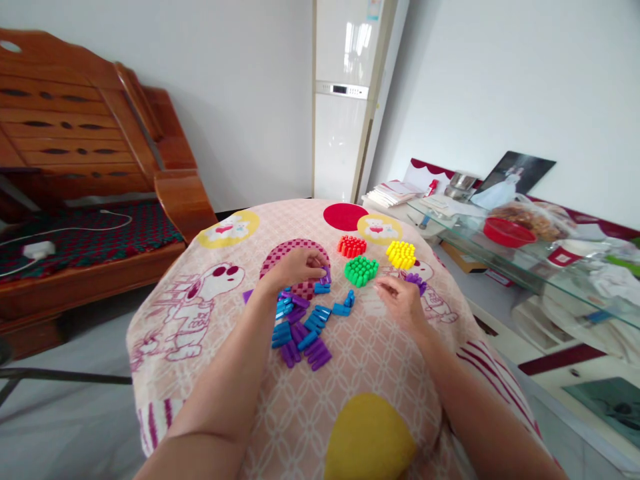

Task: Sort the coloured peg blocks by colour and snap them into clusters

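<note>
A pile of loose blue and purple plastic pegs (300, 327) lies on a round table covered with a pink cartoon cloth (210, 313). My left hand (295, 267) reaches over the pile, its fingers pinched on a purple peg (326, 273). My right hand (400, 300) rests to the right with fingers curled, beside a small cluster of purple pegs (416, 281). Three sorted clusters stand farther back: red pegs (351, 246), green pegs (361, 270) and yellow pegs (401, 253).
A wooden bench (90, 173) with a white charger and cable stands at the left. A tall white cabinet unit (345, 100) stands behind the table. At the right a glass-topped table (525, 260) holds a red bowl, papers, a framed picture and bags.
</note>
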{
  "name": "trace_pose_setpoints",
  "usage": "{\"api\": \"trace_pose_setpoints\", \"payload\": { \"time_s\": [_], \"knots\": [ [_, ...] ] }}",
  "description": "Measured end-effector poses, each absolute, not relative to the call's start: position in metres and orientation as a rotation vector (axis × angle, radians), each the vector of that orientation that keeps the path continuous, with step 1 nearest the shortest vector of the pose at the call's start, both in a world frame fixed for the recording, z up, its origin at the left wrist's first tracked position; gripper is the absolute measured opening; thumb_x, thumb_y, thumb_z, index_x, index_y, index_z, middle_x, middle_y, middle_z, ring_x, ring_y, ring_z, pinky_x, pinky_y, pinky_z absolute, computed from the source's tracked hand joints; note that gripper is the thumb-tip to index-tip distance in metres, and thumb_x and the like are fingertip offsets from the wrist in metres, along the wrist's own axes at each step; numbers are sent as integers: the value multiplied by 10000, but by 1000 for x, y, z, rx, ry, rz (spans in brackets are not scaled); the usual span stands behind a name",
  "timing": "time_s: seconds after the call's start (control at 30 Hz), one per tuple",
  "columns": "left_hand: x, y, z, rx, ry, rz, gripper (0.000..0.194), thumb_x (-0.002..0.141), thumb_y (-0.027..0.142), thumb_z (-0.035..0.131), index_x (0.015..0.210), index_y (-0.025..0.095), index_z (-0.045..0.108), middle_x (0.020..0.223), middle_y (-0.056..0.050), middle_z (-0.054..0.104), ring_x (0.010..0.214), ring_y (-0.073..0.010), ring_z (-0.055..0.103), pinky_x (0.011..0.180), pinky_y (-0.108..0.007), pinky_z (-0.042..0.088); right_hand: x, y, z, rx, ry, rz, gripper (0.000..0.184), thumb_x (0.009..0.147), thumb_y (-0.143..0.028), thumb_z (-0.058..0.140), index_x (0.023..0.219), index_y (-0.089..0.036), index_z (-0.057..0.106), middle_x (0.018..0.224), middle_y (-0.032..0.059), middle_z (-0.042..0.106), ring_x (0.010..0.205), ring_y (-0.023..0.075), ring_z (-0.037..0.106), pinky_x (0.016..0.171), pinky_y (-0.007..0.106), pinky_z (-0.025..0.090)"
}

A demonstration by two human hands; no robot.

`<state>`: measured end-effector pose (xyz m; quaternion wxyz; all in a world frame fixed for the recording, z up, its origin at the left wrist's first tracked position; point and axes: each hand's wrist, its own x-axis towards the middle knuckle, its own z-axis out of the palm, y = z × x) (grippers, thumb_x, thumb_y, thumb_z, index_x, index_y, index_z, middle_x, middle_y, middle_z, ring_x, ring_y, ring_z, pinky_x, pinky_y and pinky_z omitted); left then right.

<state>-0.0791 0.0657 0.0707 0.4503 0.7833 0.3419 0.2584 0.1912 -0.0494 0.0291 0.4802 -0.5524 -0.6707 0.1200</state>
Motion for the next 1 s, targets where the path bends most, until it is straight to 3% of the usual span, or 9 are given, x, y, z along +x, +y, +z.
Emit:
{"api": "trace_pose_setpoints", "payload": {
  "time_s": [0.2, 0.5, 0.7, 1.0],
  "knots": [
    [-35, 38, 81, 1775, 703, 647, 203, 734, 258, 681, 898, 150, 632, 736, -23, 715, 646, -143, 690, 607, -247, 552, 158, -57, 27, -1203, -1567, 534, 296, 794, -408, 704, 1019, -219, 672, 815, 34, 739, 705, 184, 684, 660, 293, 560],
    [-9, 21, 69, 1791, 696, 688, 172, 741, 238, 686, 844, 164, 572, 699, -8, 694, 642, -152, 691, 590, -249, 542, 172, -50, 34, -1225, -1302, 632, 248, 749, -410, 714, 891, -206, 725, 812, 50, 753, 630, 207, 690, 612, 341, 595],
    [-19, 30, 74, 1937, 715, 777, 308, 739, 241, 670, 1031, 147, 640, 796, -34, 722, 680, -148, 691, 618, -241, 534, 235, -40, 46, -1396, -1232, 203, 253, 716, -355, 671, 871, -173, 753, 823, 75, 762, 671, 214, 684, 653, 338, 571],
    [-51, 47, 82, 1976, 833, 881, 295, 762, 319, 656, 996, 141, 684, 827, -64, 742, 748, -182, 710, 675, -283, 564, 271, -34, 43, -1806, -1611, -189, 172, 742, -185, 588, 748, -202, 760, 824, 64, 758, 771, 206, 670, 744, 309, 492]
  ]
}}
